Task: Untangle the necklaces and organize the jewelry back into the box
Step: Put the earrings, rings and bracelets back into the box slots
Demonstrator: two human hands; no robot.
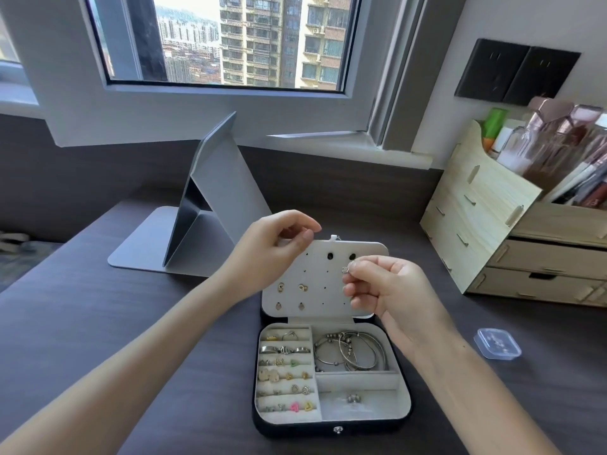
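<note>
Dark wood-grain desk [98, 323], carrying a grey folded stand [157, 244] toward the far left corner. Left hand [276, 251] raised just above the upper left corner of the lid [328, 274], fingers curled, thumb tip against forefinger; impossible to tell if empty or pinching something tiny.

Centre, near the front edge: open box [328, 429], black outside, pale lining, lid propped up and pierced with rows of holes, a few earrings [302, 287] seated low on its left side. Inside, rings [284, 349] tucked into the rolls on the left, bangles [349, 351] in the far right compartment, one small silver piece [353, 399] in the near right one. No necklace plainly in view.

Right hand [391, 290] hovering in front of the lid's right half, well apart from the left, thumb and forefinger clamped on a small silver stud [345, 269]. Farther right, a little clear case [497, 347] lying on the desk, and a wooden organizer [486, 205] at the far right corner.

Likely step: seating the stud in the lid. Best done by lining the post square to a free hole, steadying the lid from behind with the left hand, then pushing gently, never at a slant. Firm pinch throughout, since easy to drop into the compartments below.
</note>
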